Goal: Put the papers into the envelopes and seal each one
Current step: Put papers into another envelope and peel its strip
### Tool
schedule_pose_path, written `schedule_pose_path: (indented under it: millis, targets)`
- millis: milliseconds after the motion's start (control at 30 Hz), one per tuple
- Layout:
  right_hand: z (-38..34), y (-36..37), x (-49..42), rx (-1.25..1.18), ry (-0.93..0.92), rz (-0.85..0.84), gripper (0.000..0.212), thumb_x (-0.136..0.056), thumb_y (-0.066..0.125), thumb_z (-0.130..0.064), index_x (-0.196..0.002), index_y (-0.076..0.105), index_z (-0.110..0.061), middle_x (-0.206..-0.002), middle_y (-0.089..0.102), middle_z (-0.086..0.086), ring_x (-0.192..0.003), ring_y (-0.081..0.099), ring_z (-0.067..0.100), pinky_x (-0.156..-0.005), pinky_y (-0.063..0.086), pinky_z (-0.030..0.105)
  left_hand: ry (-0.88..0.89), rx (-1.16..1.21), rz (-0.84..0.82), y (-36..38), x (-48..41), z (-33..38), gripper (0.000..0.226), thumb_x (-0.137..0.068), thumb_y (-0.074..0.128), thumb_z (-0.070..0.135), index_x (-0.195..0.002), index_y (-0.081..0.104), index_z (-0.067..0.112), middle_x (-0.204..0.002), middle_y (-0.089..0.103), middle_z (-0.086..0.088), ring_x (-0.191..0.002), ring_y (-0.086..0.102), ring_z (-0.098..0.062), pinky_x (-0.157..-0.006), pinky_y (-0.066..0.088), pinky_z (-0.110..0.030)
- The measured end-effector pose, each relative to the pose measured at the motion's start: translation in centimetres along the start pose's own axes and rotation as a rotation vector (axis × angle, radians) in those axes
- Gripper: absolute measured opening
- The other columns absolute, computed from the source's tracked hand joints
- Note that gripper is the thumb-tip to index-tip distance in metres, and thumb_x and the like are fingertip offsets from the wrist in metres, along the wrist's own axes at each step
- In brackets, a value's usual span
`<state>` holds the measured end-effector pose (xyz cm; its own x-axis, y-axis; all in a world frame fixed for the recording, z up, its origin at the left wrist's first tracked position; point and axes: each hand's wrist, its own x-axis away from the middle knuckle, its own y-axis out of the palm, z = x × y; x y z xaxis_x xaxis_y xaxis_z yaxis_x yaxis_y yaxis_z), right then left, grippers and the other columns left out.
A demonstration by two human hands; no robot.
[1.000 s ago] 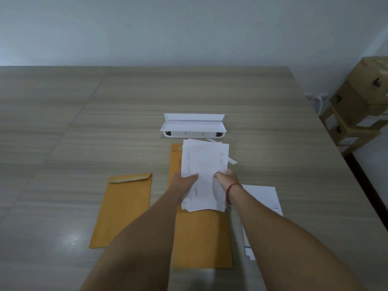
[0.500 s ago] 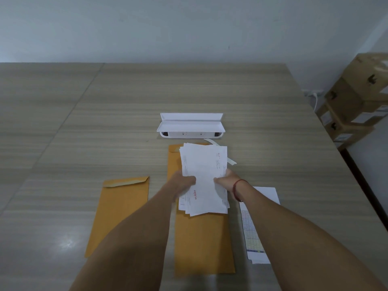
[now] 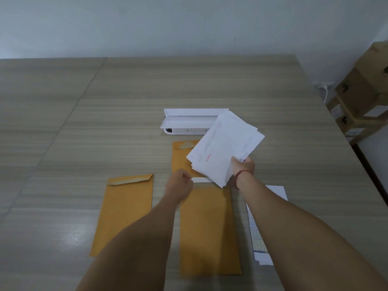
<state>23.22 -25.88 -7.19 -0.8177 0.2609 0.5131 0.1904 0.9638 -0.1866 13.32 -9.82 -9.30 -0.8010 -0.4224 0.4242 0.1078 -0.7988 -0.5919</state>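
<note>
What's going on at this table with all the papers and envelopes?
A person is stuffing envelopes. The right hand holds a stack of white papers lifted above the table, while the left hand pinches at the mouth of the middle envelope. Another brown envelope lies to the left, flap open, and a printed sheet lies on the right. Nothing looks sealed yet.

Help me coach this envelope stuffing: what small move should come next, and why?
Probably the left hand should lift the mouth of the middle envelope open. The right hand already holds the stack of papers raised and tilted above it, and the left fingers are pinched at a white strip by that envelope's top edge, so it seems the opening needs spreading before the papers can slide in.
</note>
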Motion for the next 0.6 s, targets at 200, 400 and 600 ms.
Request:
schedule_pose_path:
  millis: [200,400,600]
  targets:
    - [0.1,0.4,0.3,-0.046,0.007,-0.046,0.028,-0.092,0.055,-0.004,-0.118,0.063,-0.001,-0.121,0.066,0.011,-0.09,0.057,0.017,-0.075,0.045,0.023,0.159,-0.367,-0.171,1.5,-0.2,-0.3,0.053,-0.062,0.085,0.034,-0.108,0.062,0.023,-0.111,0.051,0.002,-0.105,0.05,-0.016,-0.092,0.048,-0.033]
    - [0.8,0.3,0.5,-0.004,0.03,-0.094,0.03,-0.092,0.055,-0.007,-0.122,0.06,-0.002,-0.124,0.064,0.009,-0.093,0.056,0.016,-0.071,0.045,0.022,0.215,-0.514,-0.164,2.1,-0.4,0.3,0.045,-0.058,0.089,0.032,-0.085,0.054,0.023,-0.102,0.048,0.005,-0.103,0.045,-0.015,-0.09,0.041,-0.03]
    - [0.8,0.0,0.5,-0.046,0.027,-0.111,0.031,-0.093,0.057,-0.008,-0.123,0.06,-0.006,-0.127,0.064,0.006,-0.096,0.056,0.014,-0.078,0.045,0.021,0.176,-0.405,-0.266,2.2,-0.4,0.7,0.044,-0.061,0.087,0.018,-0.083,0.049,0.024,-0.093,0.05,0.009,-0.09,0.047,-0.014,-0.081,0.041,-0.027]
